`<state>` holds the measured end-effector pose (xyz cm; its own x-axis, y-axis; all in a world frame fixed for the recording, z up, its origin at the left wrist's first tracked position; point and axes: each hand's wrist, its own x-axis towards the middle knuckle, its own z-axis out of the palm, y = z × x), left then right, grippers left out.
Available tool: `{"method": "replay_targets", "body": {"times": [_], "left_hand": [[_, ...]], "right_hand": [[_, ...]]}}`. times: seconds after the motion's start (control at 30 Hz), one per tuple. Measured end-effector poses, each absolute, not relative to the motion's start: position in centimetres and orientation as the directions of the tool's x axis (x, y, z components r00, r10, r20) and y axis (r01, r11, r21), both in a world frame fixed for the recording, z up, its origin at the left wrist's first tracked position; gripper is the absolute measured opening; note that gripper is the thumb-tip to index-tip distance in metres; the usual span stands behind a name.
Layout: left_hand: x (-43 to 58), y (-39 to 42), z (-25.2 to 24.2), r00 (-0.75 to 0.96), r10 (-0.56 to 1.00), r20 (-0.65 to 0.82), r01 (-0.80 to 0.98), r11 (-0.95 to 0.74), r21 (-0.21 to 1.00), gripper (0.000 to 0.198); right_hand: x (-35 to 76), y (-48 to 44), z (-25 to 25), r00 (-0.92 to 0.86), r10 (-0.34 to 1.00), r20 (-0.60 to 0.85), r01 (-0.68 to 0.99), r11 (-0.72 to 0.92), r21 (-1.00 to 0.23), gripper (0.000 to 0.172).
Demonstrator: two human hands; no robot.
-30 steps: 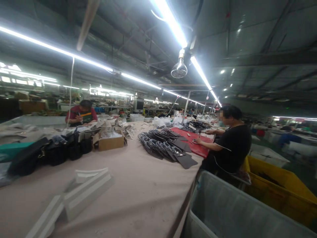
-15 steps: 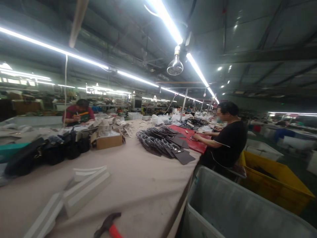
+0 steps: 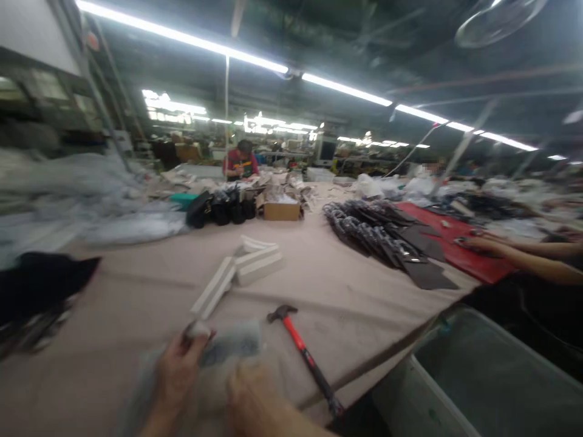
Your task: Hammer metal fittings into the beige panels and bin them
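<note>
At the bottom of the view, my left hand (image 3: pixel 175 370) curls its fingers at a clear plastic bag (image 3: pixel 243 337). A small pale and dark thing shows by its fingertips, too blurred to name. Beside it, my right hand (image 3: pixel 250 388) is closed like a fist over the near part of the bag and smeared by motion. The bag has a dark patch on it; what it contains cannot be made out. Right of my hands lies a claw hammer (image 3: pixel 298 340) with a red and black handle, touched by neither hand. White angled blocks (image 3: pixel 259 264) lie beyond the hands.
Dark pieces with grey looped handles (image 3: pixel 364 227) are heaped at the right. A co-worker's hand (image 3: pixel 478 243) rests over a red sheet (image 3: pixel 494 265). A grey bin (image 3: pixel 419 388) stands at the table's right edge. Black bags (image 3: pixel 223 209) and a cardboard box (image 3: pixel 282 211) sit farther back.
The view has swung left and down. Both my hands and the plastic bag have come into sight, and the whole hammer shows now.
</note>
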<state>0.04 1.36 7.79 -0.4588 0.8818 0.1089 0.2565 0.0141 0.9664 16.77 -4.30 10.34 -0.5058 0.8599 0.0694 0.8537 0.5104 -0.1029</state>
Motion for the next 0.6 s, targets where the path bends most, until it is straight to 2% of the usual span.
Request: {"method": "replay_targets", "body": {"times": [0.07, 0.1, 0.2, 0.37, 0.6], "left_hand": [[-2.0, 1.5, 7.9, -0.391, 0.915, 0.099, 0.099, -0.065, 0.993, 0.037], [-2.7, 1.6, 7.9, -0.38, 0.918, 0.113, 0.037, -0.107, 0.994, 0.038], [-3.6, 1.6, 7.0, -0.368, 0.921, 0.126, -0.045, -0.153, 0.987, 0.035], [-2.3, 1.2, 4.4, -0.275, 0.961, 0.023, -0.154, -0.067, 0.986, 0.033], [-0.3, 2.2, 1.8, -0.11, 0.993, -0.03, -0.178, 0.01, 0.984, 0.033]], "right_hand": [[15.7, -4.2, 9.4, -0.41, 0.912, -0.024, 0.893, 0.396, -0.211, 0.026], [15.3, -4.2, 9.0, -0.319, 0.944, -0.081, 0.92, 0.287, -0.268, 0.029], [15.0, -4.0, 7.6, -0.246, 0.955, -0.166, 0.909, 0.168, -0.382, 0.039], [14.6, -5.1, 5.7, -0.249, 0.944, -0.215, 0.885, 0.132, -0.446, 0.034], [13.7, -5.4, 5.4, -0.258, 0.942, -0.217, 0.875, 0.132, -0.466, 0.034]]}}
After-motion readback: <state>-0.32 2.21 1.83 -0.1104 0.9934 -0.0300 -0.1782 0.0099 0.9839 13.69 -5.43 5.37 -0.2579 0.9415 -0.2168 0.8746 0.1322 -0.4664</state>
